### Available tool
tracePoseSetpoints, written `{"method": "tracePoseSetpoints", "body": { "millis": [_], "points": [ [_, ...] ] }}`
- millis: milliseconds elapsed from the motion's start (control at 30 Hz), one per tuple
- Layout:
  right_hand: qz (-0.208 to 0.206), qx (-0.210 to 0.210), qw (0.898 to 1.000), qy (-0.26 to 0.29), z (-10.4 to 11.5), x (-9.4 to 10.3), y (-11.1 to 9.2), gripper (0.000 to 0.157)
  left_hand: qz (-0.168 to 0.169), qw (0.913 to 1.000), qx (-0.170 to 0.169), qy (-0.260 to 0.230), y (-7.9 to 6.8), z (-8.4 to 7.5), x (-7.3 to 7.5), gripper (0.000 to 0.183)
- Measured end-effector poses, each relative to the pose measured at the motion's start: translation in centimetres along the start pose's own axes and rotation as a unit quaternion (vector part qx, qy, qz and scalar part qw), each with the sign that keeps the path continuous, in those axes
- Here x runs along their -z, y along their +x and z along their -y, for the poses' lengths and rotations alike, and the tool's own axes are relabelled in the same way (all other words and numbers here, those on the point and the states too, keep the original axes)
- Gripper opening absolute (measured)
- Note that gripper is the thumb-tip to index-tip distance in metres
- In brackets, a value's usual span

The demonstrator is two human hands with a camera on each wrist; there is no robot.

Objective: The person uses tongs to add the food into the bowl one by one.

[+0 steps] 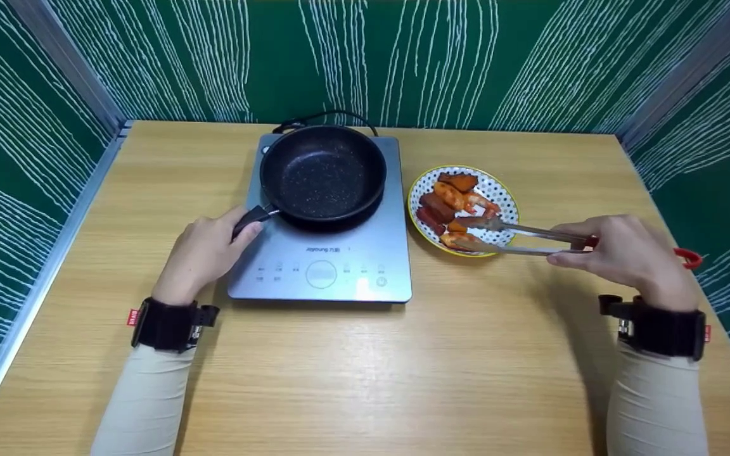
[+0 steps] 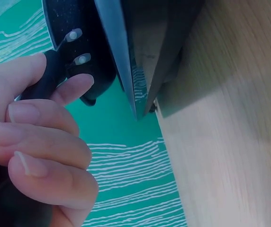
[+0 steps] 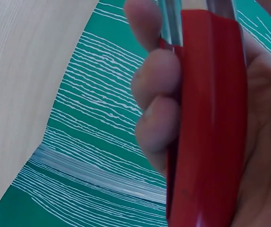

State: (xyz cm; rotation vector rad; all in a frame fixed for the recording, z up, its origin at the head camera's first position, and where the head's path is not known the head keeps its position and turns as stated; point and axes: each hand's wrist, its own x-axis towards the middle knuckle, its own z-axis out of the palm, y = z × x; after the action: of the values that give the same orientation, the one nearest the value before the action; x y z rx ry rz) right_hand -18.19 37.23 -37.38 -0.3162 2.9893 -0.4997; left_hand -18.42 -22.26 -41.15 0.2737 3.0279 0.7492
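Observation:
My left hand (image 1: 208,250) grips the black handle (image 1: 252,220) of a dark speckled frying pan (image 1: 324,174). The pan sits on a silver induction cooktop (image 1: 314,278), and no food shows inside it. In the left wrist view, the left fingers (image 2: 50,146) are curled round that handle. My right hand (image 1: 625,256) holds metal tongs (image 1: 533,233) with red grips (image 3: 211,118). Their tips are apart and reach over a yellow-rimmed dotted plate (image 1: 417,221), among pieces of cooked meat (image 1: 438,209). Whether the tips pinch a piece, I cannot tell.
The cooktop and plate stand side by side on a wooden table (image 1: 339,380). A black power cord (image 1: 339,114) loops behind the cooktop. Green panels with white streaks (image 1: 403,63) enclose the back and sides, with metal posts (image 1: 67,63) at the corners.

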Motion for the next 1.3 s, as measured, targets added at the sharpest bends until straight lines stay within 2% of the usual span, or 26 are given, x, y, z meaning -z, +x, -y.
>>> {"method": "tracePoseSetpoints", "body": {
  "millis": [233, 500, 667, 900, 1300],
  "points": [
    [0.010, -0.006, 1.000, -0.004, 0.3, 0.0, 0.0, 0.047, 0.003, 1.0000, -0.005, 0.002, 0.1, 0.4, 0.0, 0.036],
    [0.006, -0.017, 1.000, 0.002, 0.6, -0.2, 0.4, 0.045, 0.017, 0.9998, 0.012, -0.003, 0.2, 0.0, 0.2, 0.040],
    [-0.010, -0.015, 1.000, -0.018, 0.8, -0.6, 0.5, 0.047, 0.018, 0.9997, 0.015, -0.006, 0.2, 0.1, 0.2, 0.039],
    [-0.004, -0.007, 0.999, -0.050, 0.8, -0.9, 0.9, 0.051, 0.000, 0.9998, -0.006, 0.018, 0.1, 0.2, 0.1, 0.041],
    [0.008, 0.002, 0.998, -0.057, 0.9, -0.9, 1.0, 0.052, 0.010, 0.9999, 0.007, 0.006, 0.0, 0.0, 0.2, 0.040]
  ]
}}
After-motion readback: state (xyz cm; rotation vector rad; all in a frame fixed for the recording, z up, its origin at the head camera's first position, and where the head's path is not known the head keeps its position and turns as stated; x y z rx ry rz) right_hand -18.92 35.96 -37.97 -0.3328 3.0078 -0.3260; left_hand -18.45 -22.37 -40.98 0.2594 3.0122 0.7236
